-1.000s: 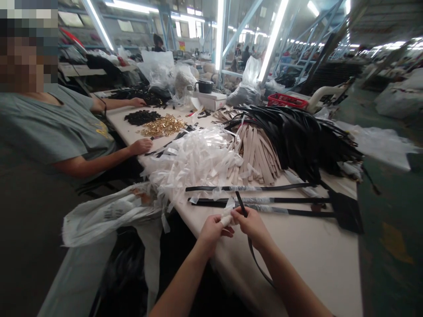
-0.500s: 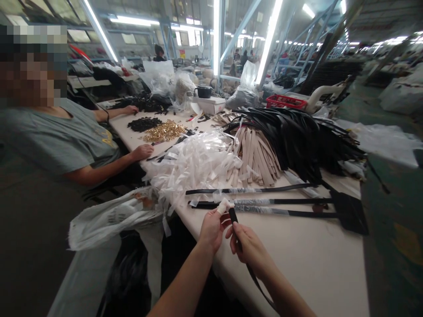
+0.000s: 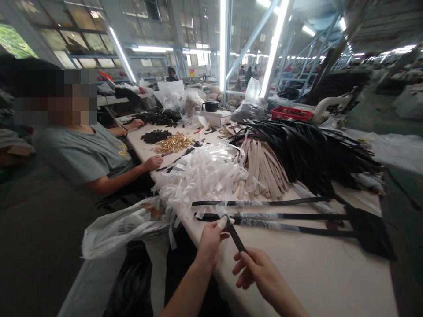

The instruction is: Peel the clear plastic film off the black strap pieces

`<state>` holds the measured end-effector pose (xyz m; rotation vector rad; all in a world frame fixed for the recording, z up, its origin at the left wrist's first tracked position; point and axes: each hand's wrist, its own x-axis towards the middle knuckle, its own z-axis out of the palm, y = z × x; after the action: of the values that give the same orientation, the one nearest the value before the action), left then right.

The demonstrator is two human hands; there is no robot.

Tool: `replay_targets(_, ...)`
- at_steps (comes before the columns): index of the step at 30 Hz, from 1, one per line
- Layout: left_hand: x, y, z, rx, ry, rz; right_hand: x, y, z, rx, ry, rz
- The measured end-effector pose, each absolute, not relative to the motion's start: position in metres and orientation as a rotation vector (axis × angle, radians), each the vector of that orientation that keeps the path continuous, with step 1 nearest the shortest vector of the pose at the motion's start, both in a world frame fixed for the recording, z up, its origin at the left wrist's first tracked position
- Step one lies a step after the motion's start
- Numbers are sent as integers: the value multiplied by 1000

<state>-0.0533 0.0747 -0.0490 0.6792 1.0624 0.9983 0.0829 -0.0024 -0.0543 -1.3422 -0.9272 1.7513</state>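
Note:
A black strap (image 3: 235, 236) runs between my two hands above the near edge of the table. My left hand (image 3: 212, 240), with white coverings on its thumb and a fingertip, pinches the strap's far end. Lower and to the right, my right hand (image 3: 256, 268) grips the strap between thumb and fingers. Just beyond my hands, black straps partly wrapped in clear film (image 3: 264, 215) lie across the table. Behind them spreads a heap of white translucent strips (image 3: 205, 169).
Beige strips (image 3: 262, 169) and a large pile of black straps (image 3: 297, 149) cover the table's far right. Gold metal pieces (image 3: 175, 143) and small black pieces (image 3: 156, 136) lie near a co-worker (image 3: 99, 154) seated at left. A white sack (image 3: 122, 224) hangs by the left edge.
My right hand has slid back along the strap, away from my left, so a longer stretch shows between them. The whole view has shifted slightly down and right.

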Motion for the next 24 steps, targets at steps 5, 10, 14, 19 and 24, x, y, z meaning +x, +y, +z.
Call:
replay_targets(5,-42,58,-50,763,1043,824,83,2,-55,-1333,-924,1674)
replay_targets(10,-41,60,-41,807,1077,932,96,-10,-46,-1311,-951,1762)
replay_targets(14,-38,53,-33,845,1124,993,101,-24,-43,-1320,-956,1781)
replay_targets(19,-18,19,-42,838,1032,812,112,-30,-48,-1334,-992,1729)
replay_targets(24,-21,18,-47,871,1155,908,129,-56,-67,-1455,-1122,1734)
